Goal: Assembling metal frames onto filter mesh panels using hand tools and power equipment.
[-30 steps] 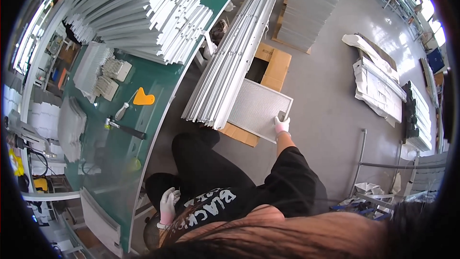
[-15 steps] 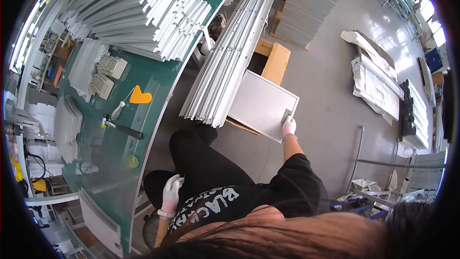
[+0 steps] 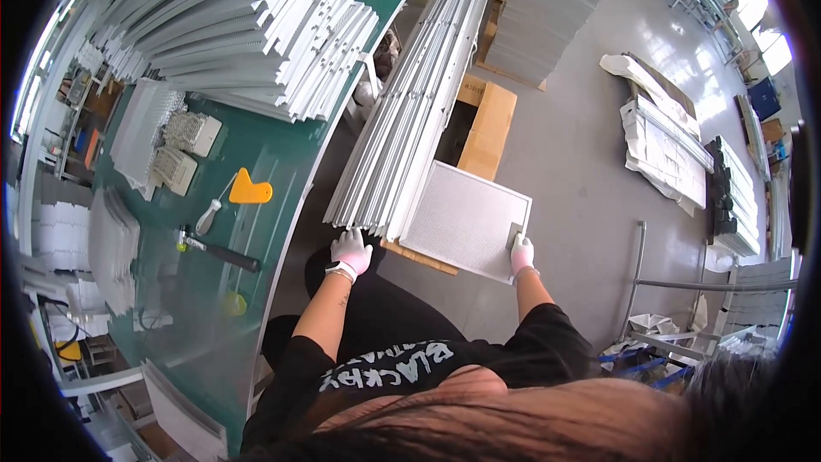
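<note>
My left hand (image 3: 351, 251), in a white and pink glove, reaches to the near ends of a long stack of silvery metal strips (image 3: 398, 128). Its fingers are spread and hold nothing that I can see; whether they touch the strips I cannot tell. Beside that stack lies a pale rectangular panel (image 3: 466, 221) with a fine-textured face and a thin light frame. My right hand (image 3: 522, 255), gloved alike, is closed at the panel's right edge. A small grey-brown flat piece (image 3: 515, 232) shows at its fingers, resting over the panel; its kind is unclear.
On the green table (image 3: 256, 244) at left lie a hammer (image 3: 224, 254), a screwdriver (image 3: 207, 217), a yellow scraper (image 3: 251, 186) and piled white strips (image 3: 282, 43). An open cardboard box (image 3: 489, 130) stands beyond the panel. Wrapped bundles (image 3: 663, 150) and a metal rail (image 3: 718, 287) are at right.
My left hand has moved forward from beside my body to the near ends of the metal strips. The right hand stays at the panel's right edge as the view shifts slightly.
</note>
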`<state>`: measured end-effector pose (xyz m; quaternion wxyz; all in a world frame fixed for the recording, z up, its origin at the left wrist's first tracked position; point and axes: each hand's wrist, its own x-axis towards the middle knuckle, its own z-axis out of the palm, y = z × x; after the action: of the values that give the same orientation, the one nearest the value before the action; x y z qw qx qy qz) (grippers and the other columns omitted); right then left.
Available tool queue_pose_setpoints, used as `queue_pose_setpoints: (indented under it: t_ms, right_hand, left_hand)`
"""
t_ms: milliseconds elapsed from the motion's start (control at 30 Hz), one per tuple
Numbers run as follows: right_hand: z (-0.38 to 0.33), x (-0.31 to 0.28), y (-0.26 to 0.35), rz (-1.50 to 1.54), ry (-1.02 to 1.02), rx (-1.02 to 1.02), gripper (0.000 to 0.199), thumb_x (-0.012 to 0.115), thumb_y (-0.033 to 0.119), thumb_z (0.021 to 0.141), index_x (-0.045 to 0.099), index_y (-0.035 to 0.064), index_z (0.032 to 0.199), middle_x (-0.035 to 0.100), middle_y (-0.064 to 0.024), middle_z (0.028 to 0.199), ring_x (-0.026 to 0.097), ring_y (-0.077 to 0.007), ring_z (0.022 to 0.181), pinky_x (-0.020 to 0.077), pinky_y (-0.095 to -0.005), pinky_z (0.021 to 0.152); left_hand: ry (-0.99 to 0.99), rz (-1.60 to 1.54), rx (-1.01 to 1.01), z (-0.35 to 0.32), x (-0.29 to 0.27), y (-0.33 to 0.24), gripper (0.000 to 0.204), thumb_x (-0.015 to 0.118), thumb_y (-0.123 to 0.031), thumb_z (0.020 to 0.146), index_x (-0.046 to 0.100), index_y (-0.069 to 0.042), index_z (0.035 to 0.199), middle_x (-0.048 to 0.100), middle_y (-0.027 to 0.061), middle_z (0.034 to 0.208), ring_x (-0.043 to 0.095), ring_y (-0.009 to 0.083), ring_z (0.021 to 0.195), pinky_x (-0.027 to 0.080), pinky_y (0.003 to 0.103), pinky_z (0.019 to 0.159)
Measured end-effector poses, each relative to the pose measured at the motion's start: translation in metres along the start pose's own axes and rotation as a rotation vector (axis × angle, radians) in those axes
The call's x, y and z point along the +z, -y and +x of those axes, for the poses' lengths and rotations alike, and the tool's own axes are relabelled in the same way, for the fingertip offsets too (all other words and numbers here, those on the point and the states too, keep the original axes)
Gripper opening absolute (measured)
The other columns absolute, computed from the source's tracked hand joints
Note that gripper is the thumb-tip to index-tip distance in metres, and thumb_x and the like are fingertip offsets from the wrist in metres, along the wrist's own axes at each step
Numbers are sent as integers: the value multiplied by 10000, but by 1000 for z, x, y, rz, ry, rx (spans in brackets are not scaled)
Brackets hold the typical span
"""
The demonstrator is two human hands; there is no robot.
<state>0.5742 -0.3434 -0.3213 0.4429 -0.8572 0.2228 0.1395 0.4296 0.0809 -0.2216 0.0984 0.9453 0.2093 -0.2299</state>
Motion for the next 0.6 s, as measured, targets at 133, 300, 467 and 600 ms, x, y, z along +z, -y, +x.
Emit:
queue_pose_setpoints:
  t_ms: [133,300,467,600]
  right_hand:
    - [-14,14,6,34,9,-17,412,462,333,983,604,-35,1103,661,-182,965,620,-289,891,468,-370,828]
    - [-15,11,-33,1,-20,70,411,448,339,988,607,-29,1079,655,-190,961,615,-291,895,463,-373,830]
    - [-31,-7,-47,-24,-12,164,464,427,363,987,620,-58,1012,662,-205,899,621,-308,832,468,-392,802]
    - [-40,-13,-49,-113,-26,146,505,417,388,994,618,-75,973,653,-178,823,620,-286,796,470,-393,782]
  left_hand:
    - [76,-128,170,67,57,33,556,434,-465,949,469,-119,1382,448,158,1433,404,331,1326,307,486,1097]
    - [257,17,411,77,33,-12,544,384,-461,971,437,-158,1419,405,114,1479,364,348,1356,283,463,1124]
    - [212,-45,441,89,50,0,537,389,-440,970,422,-162,1428,391,110,1488,346,342,1368,266,462,1134]
    - [159,-102,476,104,59,2,532,395,-418,969,407,-166,1437,377,107,1496,327,337,1379,250,461,1143]
